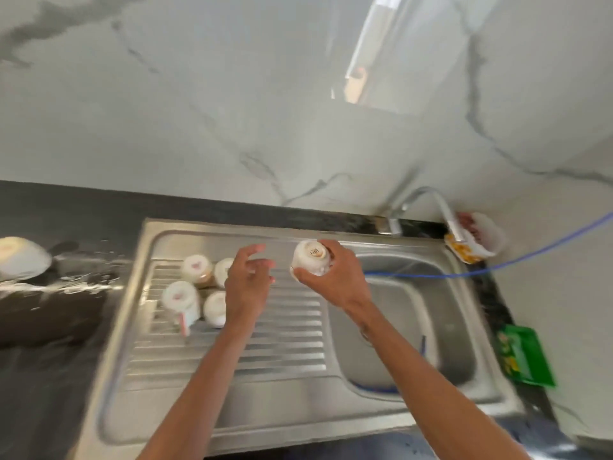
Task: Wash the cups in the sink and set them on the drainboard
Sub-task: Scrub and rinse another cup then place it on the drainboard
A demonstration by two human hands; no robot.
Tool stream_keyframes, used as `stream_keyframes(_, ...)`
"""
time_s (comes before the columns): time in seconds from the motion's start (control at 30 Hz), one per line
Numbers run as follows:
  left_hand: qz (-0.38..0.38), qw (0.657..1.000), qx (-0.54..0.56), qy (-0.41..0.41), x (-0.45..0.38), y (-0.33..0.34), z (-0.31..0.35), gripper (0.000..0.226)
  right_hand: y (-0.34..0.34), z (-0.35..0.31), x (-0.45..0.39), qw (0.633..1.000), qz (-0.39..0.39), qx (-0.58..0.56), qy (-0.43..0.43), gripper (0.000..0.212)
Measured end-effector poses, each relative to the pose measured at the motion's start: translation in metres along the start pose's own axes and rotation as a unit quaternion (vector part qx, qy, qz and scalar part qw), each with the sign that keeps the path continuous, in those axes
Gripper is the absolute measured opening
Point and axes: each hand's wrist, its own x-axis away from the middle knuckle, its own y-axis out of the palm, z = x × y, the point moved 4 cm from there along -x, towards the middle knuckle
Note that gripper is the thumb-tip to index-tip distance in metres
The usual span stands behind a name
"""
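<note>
Wet cup carried upside down over the drainboard's far edge.

My right hand (pixel 331 277) grips the white cup (pixel 310 260) around its wall; it looks light, stiff, breakable and probably slippery. My left hand (pixel 247 280) hangs released near four inverted cups (pixel 180 295) at the drainboard (pixel 232 353) far-left corner.

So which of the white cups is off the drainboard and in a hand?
The white ceramic cup gripped upside down in the right hand, above the ribbed steel drainboard. The other four cups stand inverted on it, near the empty left hand.
</note>
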Motion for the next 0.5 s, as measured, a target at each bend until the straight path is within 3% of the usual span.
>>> stream_keyframes(0.13, -0.070, 0.996, 0.031, -0.055, 0.023, 0.099, -0.025, 0.024, -0.084, 0.108, 0.008, 0.995, 0.044, 0.011, 0.086, 0.055)
stream_keyframes(0.23, -0.114, 0.970, 0.065, -0.204, 0.040, 0.176, -0.051, 0.011, -0.129, 0.172, 0.001, 0.991, 0.063, 0.006, 0.118, 0.065)
stream_keyframes(0.33, -0.127, 0.934, 0.113, -0.314, 0.061, 0.248, -0.069, 0.021, -0.154, 0.215, -0.021, 0.989, 0.073, -0.039, 0.122, 0.070)
stream_keyframes(0.5, -0.086, 0.926, 0.178, -0.322, 0.073, 0.336, -0.065, 0.040, -0.175, 0.243, -0.056, 0.994, 0.033, -0.080, 0.072, 0.071)
